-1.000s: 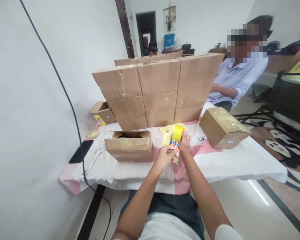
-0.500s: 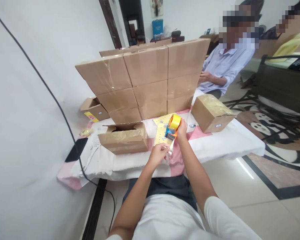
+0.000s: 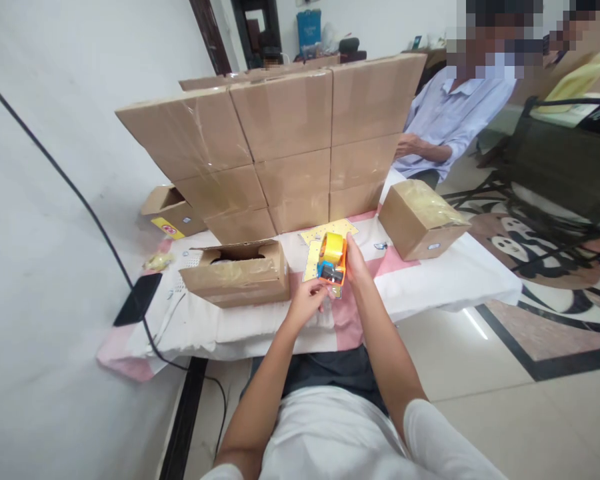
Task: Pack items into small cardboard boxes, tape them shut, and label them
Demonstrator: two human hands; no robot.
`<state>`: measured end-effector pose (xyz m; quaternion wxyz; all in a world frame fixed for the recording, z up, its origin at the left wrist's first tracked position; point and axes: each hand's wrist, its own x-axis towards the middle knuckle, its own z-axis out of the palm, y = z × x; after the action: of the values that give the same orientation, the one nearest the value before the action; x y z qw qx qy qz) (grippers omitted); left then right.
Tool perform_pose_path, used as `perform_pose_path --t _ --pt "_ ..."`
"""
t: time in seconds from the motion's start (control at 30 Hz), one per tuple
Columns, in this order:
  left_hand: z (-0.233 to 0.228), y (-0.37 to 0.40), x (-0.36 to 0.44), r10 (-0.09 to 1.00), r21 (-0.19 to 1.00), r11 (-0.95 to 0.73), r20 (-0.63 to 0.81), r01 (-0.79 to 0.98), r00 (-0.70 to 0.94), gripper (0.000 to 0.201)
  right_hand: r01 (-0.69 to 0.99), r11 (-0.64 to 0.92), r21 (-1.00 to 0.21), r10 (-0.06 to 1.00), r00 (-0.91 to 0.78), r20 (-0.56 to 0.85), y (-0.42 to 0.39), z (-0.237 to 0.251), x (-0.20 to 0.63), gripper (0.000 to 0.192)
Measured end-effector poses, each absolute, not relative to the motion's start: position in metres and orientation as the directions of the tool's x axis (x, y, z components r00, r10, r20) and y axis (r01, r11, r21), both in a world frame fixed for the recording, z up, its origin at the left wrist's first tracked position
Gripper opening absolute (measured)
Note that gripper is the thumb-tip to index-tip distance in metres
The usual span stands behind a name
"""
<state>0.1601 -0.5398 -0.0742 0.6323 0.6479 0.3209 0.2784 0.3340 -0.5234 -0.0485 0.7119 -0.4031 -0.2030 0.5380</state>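
Observation:
An orange and blue tape dispenser (image 3: 338, 273) with a roll of yellow packing tape (image 3: 333, 246) is gripped in my right hand (image 3: 356, 260), above the table. The fingers of my left hand (image 3: 307, 300) are pinched together at the dispenser's lower end, where the tape comes off. The tape between these fingers is small and mostly hidden. Beneath the dispenser lies a yellow dotted sheet (image 3: 310, 264), partly covered, with another yellow sheet (image 3: 347, 228) behind it. Left of my hands, a cardboard box (image 3: 240, 287) stands with its top open and something dark inside.
A wall of joined cardboard (image 3: 295, 147) rises along the table's back. A taped box (image 3: 420, 223) stands at right, a smaller open box (image 3: 185, 217) at left. A phone (image 3: 139, 300) lies near a hanging black cable (image 3: 100, 227). Another person (image 3: 460, 113) sits behind, right.
The dispenser has tilted and come down towards my left fingers, so the gap with the clear tape strip has shrunk. My view has shifted slightly.

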Motion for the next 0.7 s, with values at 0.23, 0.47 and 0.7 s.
perform_pose_path --t 0.23,0.47,0.7 --pt "-0.045 -0.559 0.138 0.733 0.935 -0.325 0.344 -0.141 0.586 0.028 -0.53 0.072 -0.845 0.987 0.161 -0.017 -0.571 -0.045 0.285 0.062" --pt "-0.012 -0.583 0.127 0.659 0.876 -0.377 0.481 -0.3 0.578 0.025 -0.362 0.225 -0.905 0.934 0.344 0.094 -0.608 -0.037 0.248 0.089" --pt "-0.005 -0.591 0.131 0.509 0.746 -0.595 0.638 -0.299 0.578 0.022 -0.14 0.271 -0.952 0.894 0.404 0.195 -0.604 -0.021 0.237 0.063"
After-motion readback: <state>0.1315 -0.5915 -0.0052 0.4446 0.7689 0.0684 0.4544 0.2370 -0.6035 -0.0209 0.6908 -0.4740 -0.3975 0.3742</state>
